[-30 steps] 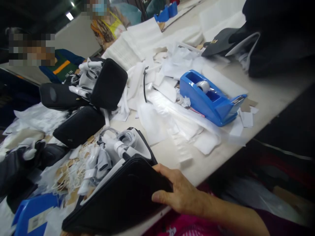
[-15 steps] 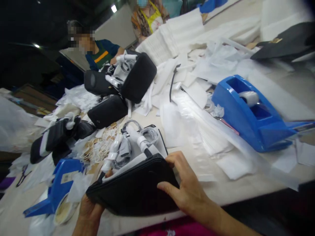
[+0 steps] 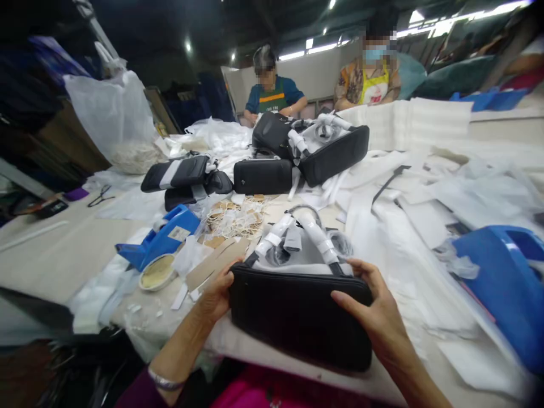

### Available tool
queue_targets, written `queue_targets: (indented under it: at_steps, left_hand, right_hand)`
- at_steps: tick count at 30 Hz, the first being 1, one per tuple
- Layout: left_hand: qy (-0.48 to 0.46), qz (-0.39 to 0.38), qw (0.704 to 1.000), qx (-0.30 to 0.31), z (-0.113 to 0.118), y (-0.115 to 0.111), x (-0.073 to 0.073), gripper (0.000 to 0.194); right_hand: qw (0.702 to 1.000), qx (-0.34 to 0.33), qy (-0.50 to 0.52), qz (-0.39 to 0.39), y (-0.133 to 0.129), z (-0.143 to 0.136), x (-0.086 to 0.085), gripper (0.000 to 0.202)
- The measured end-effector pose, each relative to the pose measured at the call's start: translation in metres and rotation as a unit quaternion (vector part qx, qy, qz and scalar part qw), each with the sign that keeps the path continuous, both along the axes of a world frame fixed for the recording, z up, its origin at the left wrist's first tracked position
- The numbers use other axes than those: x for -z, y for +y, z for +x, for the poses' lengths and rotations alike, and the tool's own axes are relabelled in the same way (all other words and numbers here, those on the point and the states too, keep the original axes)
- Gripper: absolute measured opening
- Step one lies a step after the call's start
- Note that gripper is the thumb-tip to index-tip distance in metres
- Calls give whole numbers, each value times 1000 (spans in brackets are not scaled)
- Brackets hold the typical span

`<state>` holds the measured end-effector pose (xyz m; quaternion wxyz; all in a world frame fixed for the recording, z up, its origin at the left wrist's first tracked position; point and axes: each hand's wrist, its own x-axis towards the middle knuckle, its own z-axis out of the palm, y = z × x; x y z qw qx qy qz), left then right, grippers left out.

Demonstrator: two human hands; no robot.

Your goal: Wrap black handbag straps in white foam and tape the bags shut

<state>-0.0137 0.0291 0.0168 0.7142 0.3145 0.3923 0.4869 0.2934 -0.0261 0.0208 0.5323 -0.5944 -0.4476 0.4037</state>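
Note:
A black handbag (image 3: 297, 317) stands at the table's front edge, its broad side towards me. Its handles (image 3: 317, 238) are wrapped in white foam and stick up, with a clear-wrapped coiled strap (image 3: 342, 243) beside them. White padding shows at the bag's top. My left hand (image 3: 219, 292) grips the bag's left end, thumb at the upper corner. At the right end my right hand (image 3: 374, 300) holds it, thumb across the front face and fingers behind the edge.
Blue tape dispensers (image 3: 159, 235) (image 3: 501, 283) stand left and right. More black bags (image 3: 263, 177) lie further back, near two co-workers (image 3: 272, 96) (image 3: 369, 79). White foam sheets (image 3: 395, 255) spread over the right side. A round tub (image 3: 157, 272) and tangled strings (image 3: 238, 218) lie left.
The view has swung left and levelled out. The handbag now sits more upright and squarely before me, still between both hands. My left hand shows more fully at its end.

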Motion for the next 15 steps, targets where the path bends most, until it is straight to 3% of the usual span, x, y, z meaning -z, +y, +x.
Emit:
queue_targets:
  at_steps: [3, 7, 12, 15]
  left_hand:
    - [-6, -23, 1000, 7, 6, -1, -6, 49]
    - [30, -23, 999, 27, 11, -1, -18, 35]
    - [214, 110, 971, 1, 7, 4, -22, 24]
    - [226, 125, 966, 32, 5, 10, -16, 22]
  right_hand:
    - [1000, 17, -17, 8, -1, -4, 5, 64]
    - [999, 33, 11, 5, -2, -10, 5, 67]
    - [998, 3, 26, -63, 3, -8, -8, 74]
    - [995, -7, 28, -97, 5, -5, -13, 77]
